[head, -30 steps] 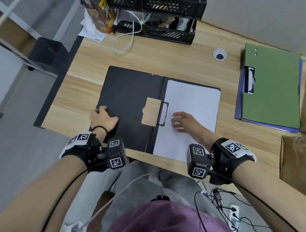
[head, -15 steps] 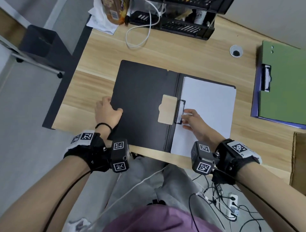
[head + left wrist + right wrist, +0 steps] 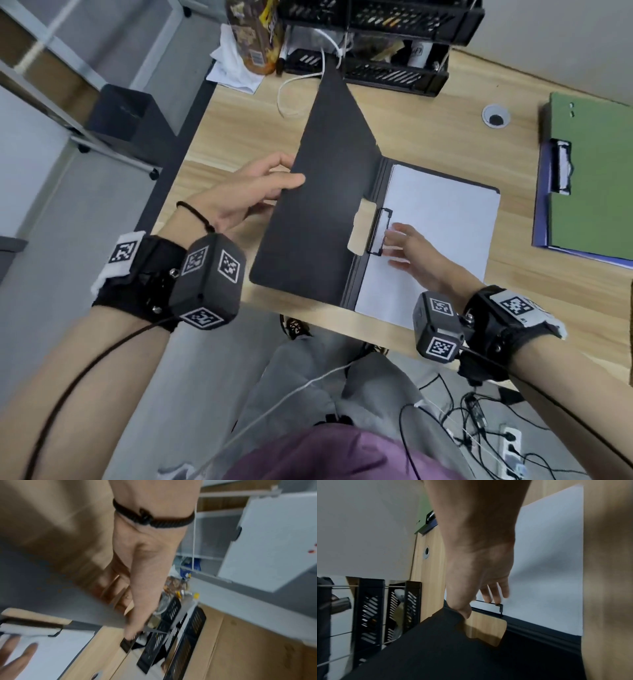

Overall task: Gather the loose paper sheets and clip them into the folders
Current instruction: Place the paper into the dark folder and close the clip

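A black folder lies open on the wooden desk [image 3: 411, 120]. My left hand [image 3: 263, 185] grips the outer edge of its left cover [image 3: 325, 192], thumb on top, and holds the cover tilted up off the desk. The same hand [image 3: 137, 601] and cover [image 3: 60, 588] appear blurred in the left wrist view. White paper sheets [image 3: 442, 219] lie on the folder's right half, their left edge under the black wire clip [image 3: 378, 233]. My right hand [image 3: 407, 246] rests with straight fingers on the sheets beside the clip [image 3: 498, 605].
A green folder [image 3: 596, 178] lies on a blue one [image 3: 539, 212] at the desk's right. Black mesh trays [image 3: 394, 68], a snack bag [image 3: 253, 37] and a white cable [image 3: 294, 99] stand along the back edge. A round cable hole [image 3: 495, 116] is behind the paper.
My left hand has lifted the folder's left cover from flat on the desk and swung it up toward the right. My right hand slid left across the paper to the clip.
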`<state>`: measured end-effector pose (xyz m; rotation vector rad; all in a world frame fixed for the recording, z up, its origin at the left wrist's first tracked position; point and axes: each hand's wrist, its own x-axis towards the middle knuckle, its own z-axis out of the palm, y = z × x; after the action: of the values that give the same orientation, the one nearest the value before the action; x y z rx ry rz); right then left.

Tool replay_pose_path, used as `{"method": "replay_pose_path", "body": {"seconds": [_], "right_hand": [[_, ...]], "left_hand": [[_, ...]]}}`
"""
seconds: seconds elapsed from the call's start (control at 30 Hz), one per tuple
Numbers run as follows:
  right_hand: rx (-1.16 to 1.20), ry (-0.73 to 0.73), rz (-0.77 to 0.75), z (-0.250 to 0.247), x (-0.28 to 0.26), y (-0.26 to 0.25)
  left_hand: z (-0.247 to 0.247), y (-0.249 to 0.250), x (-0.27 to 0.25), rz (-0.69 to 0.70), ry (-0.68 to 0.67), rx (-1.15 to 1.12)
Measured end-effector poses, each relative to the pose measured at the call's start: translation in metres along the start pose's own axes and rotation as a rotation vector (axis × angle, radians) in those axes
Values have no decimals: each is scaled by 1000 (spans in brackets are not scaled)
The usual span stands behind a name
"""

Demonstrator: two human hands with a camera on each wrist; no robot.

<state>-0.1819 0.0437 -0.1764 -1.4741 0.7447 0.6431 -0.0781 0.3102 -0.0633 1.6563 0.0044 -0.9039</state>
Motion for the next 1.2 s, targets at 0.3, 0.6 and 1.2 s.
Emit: {"method": "replay_pose_path", "body": {"seconds": [0.3,0.6,1.2], "right_hand": [[535,-165,-176,-82,-82,-19],[457,134,-30,-159,-92,77],[473,487,181,-91,-84,99]], "left_hand": [[158,12,46,-97,-263,61],[247,-38,80,-190,-144,215],[147,-95,63,-328,14,49]]}}
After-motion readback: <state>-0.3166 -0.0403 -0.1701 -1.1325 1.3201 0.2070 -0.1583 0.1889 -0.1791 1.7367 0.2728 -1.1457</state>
